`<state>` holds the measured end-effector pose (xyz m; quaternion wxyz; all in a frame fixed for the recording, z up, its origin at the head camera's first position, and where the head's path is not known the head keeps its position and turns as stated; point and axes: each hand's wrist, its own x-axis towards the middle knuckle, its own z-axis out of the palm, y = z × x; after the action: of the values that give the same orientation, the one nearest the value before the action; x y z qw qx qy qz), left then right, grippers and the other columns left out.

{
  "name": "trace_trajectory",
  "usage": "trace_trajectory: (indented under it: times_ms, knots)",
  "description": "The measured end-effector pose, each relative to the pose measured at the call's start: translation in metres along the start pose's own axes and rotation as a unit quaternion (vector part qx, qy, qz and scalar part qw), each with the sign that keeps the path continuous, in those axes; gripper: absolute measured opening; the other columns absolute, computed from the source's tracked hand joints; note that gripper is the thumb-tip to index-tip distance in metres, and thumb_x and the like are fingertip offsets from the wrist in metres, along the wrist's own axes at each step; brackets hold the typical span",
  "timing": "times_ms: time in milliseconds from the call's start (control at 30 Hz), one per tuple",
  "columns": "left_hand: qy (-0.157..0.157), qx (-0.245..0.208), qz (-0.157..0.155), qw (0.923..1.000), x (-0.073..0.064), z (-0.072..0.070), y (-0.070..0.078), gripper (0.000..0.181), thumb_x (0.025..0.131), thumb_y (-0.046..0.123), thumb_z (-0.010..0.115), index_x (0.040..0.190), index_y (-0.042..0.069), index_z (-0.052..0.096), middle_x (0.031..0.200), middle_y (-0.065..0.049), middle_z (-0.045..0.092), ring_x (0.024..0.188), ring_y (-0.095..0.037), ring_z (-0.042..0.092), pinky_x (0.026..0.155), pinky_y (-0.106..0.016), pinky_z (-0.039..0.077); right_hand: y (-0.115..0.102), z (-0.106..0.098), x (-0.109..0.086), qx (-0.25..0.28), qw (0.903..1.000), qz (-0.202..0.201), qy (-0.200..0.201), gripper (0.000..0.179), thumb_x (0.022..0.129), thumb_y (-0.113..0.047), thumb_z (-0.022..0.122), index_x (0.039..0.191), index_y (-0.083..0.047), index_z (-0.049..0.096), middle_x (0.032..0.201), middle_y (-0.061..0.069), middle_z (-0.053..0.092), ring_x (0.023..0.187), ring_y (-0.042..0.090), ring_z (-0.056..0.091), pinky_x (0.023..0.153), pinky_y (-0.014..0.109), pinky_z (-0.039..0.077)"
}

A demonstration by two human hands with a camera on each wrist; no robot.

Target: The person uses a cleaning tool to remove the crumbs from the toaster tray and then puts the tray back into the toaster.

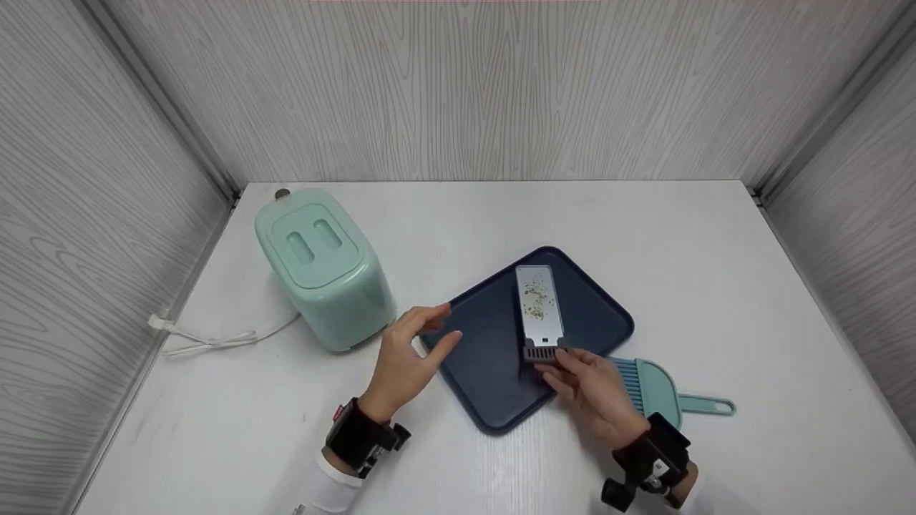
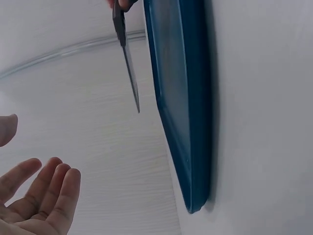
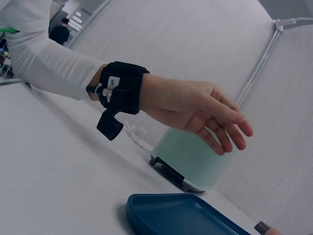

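Note:
My right hand (image 1: pixel 595 395) pinches the dark end of a toaster crumb tray (image 1: pixel 534 275), a flat metal plate strewn with brown crumbs. It is held over the dark blue tray (image 1: pixel 483 357); in the left wrist view its thin metal edge (image 2: pixel 131 73) stands apart from the tray's surface. With fingers loosely bent and nothing in them, my left hand (image 1: pixel 401 365) hovers by the blue tray's left corner. Behind that hand stands a mint-green toaster (image 1: pixel 351 293), its top covered by a lid.
A mint-green brush (image 1: pixel 658 390) lies right of the blue tray, partly hidden by my right hand and wrist. The toaster's white cord (image 1: pixel 222 342) lies bundled at the left. Grey wood-grain panels (image 1: pixel 486 86) enclose the white table (image 1: pixel 751 300) at the back and sides.

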<state>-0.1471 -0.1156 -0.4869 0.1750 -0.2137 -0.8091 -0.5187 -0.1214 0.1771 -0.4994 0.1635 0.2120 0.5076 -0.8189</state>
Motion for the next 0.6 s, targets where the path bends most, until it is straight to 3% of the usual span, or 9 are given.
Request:
trace_trajectory:
  times_ms: [200, 333, 600]
  knots:
    - [-0.039, -0.037, -0.04, 0.9977, -0.002, 0.017, -0.004, 0.038, 0.097, 0.017, 0.077, 0.132, 0.004, 0.069, 0.122, -0.017, 0.073, 0.108, -0.036, 0.071, 0.096, -0.042, 0.063, 0.0, 0.005, 0.001, -0.009, 1.0, 0.001, -0.003, 0.043, 0.109, -0.01, 0.056, 0.148, 0.004, 0.042, 0.12, 0.011, 0.071, 0.097, 0.011, 0.077, 0.09, 0.019, 0.063]
    - [-0.054, -0.061, -0.074, 0.994, -0.001, 0.027, -0.006, 0.038, 0.099, 0.019, 0.076, 0.132, 0.003, 0.069, 0.122, -0.022, 0.073, 0.107, -0.033, 0.073, 0.096, -0.043, 0.063, 0.0, 0.01, 0.002, -0.011, 0.9999, 0.006, -0.001, 0.044, 0.11, -0.011, 0.056, 0.148, 0.004, 0.043, 0.119, 0.01, 0.072, 0.097, 0.011, 0.077, 0.091, 0.02, 0.063]
    - [-0.085, -0.111, -0.141, 0.98, 0.005, 0.046, -0.007, 0.039, 0.101, 0.02, 0.073, 0.133, -0.002, 0.067, 0.115, -0.015, 0.077, 0.101, -0.023, 0.074, 0.087, -0.023, 0.062, 0.002, 0.018, 0.005, -0.026, 0.9997, -0.006, -0.001, 0.049, 0.109, -0.011, 0.057, 0.151, 0.007, 0.039, 0.117, 0.01, 0.072, 0.096, 0.011, 0.078, 0.09, 0.021, 0.063]
